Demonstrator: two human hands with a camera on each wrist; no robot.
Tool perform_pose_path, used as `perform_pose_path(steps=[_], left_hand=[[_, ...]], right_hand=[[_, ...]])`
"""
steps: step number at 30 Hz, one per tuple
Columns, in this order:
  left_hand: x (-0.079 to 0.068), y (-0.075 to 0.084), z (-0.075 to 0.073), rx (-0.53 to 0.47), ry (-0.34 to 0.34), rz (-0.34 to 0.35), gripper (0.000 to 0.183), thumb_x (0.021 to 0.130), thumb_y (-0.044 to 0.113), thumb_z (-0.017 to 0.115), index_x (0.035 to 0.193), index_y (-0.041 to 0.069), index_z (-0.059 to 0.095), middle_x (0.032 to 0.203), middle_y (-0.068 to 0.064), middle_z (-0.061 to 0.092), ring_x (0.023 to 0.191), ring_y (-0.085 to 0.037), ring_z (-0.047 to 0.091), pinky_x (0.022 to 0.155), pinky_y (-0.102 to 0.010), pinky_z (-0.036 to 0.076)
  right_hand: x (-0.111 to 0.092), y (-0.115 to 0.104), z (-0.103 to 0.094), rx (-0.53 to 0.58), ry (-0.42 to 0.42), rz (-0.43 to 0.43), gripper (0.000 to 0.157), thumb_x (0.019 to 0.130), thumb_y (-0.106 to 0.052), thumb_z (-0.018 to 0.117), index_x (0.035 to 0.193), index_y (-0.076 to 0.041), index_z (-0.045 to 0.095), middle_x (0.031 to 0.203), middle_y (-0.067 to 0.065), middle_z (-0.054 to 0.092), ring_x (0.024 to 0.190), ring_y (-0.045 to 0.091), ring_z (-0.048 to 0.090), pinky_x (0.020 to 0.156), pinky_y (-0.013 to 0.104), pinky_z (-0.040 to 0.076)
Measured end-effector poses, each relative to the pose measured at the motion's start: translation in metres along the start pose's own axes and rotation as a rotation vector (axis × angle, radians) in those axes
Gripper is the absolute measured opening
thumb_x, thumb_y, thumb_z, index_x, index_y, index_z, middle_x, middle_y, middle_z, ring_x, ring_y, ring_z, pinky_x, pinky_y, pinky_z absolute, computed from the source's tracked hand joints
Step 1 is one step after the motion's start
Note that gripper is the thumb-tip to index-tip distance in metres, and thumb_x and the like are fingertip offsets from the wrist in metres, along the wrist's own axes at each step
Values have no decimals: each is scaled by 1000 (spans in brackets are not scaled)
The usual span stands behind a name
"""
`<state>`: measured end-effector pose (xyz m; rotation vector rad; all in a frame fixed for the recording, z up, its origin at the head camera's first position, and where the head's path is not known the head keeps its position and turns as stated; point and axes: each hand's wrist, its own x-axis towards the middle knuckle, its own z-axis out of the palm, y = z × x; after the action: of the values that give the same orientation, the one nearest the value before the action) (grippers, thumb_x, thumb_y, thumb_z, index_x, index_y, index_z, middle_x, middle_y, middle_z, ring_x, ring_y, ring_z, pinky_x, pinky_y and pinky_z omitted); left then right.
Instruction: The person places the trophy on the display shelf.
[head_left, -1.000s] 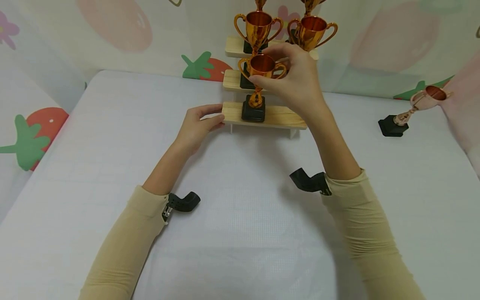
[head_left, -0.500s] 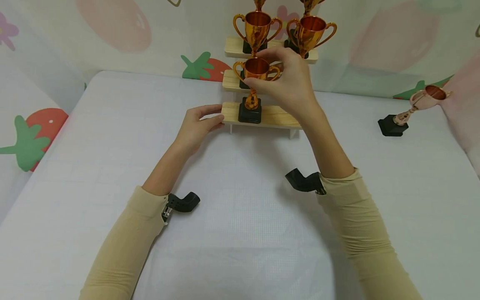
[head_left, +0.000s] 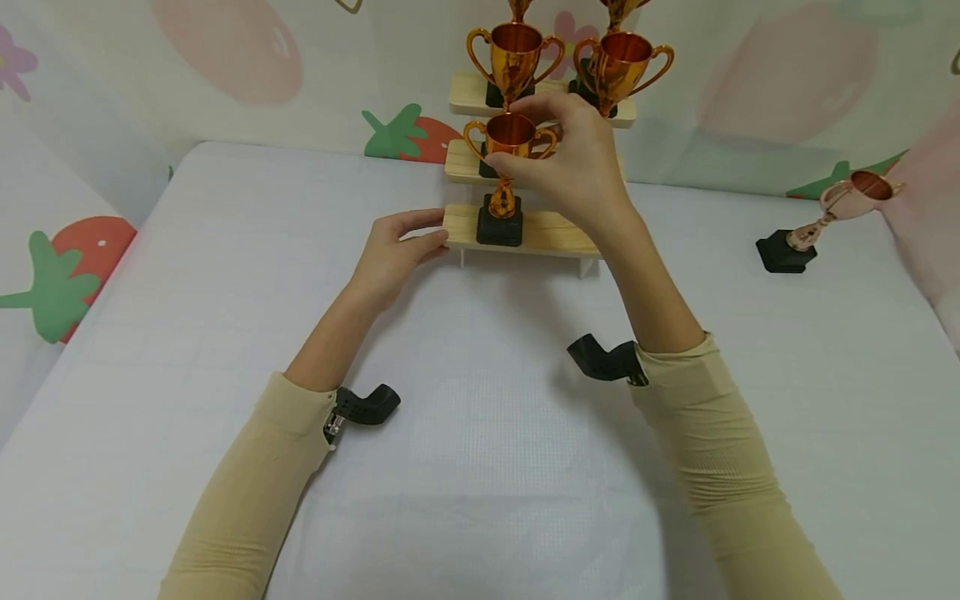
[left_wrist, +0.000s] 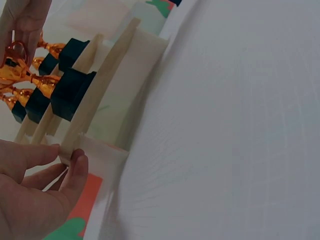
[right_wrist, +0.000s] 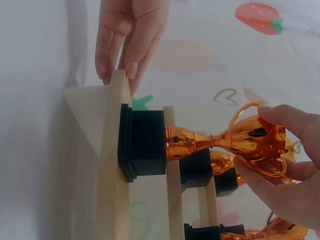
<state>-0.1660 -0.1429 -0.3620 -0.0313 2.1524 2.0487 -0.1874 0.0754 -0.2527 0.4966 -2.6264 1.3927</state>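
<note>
My right hand [head_left: 585, 167] grips a small gold two-handled trophy [right_wrist: 250, 136] by its cup. The trophy's square black base [head_left: 500, 227] sits on the lowest board of a three-step wooden shelf [head_left: 558, 235], left of the middle. In the right wrist view the base lies flat against the board. My left hand [head_left: 392, 254] pinches the left end of that same board, thumb on one face and fingers on the other, as the left wrist view shows. More gold trophies stand on the higher steps: one at upper left [head_left: 516, 57], another at upper right [head_left: 624, 65].
A rose-gold trophy [head_left: 857, 198] with a black base stands apart on the white-covered table [head_left: 480, 400], to the right. Behind the shelf rises a curtain [head_left: 337, 75] printed with strawberries. Black camera mounts [head_left: 369, 405] stick out from both sleeves.
My right hand has shifted slightly left with the gold trophy, and its base has slid toward the left end of the lowest board. The left hand has stayed in place.
</note>
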Motion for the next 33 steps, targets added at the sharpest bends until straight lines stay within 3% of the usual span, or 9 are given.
perform_pose_path(steps=[11,19,26,33], left_hand=[[0,0,0,-1,3,-1,44,108,1,56,150,-10,51,155,-22,50,106,-13,64,113,-37,54],[1,-1,0,2,3,7,43,107,1,56,149,-10,52,154,-22,51,105,-11,64,112,-36,55],[0,-2,0,-1,5,11,43,107,0,56,149,-10,51,154,-23,51,101,-9,65,112,-37,55],[0,-2,0,1,9,10,43,107,0,56,149,-10,52,154,-23,51,99,-9,65,111,-36,55]], right_hand=[[1,1,-1,4,-12,1,52,94,-17,83,139,0,64,137,15,63,123,25,58,97,25,51],[0,1,-6,-4,-18,-25,54,92,-19,86,138,0,64,135,15,66,124,25,57,108,30,49],[-6,-1,-16,30,-14,0,60,91,-18,87,144,-4,61,135,13,63,117,29,62,92,24,56],[-16,2,-27,33,-4,-2,61,94,-16,83,148,-5,58,139,15,60,121,33,62,104,32,58]])
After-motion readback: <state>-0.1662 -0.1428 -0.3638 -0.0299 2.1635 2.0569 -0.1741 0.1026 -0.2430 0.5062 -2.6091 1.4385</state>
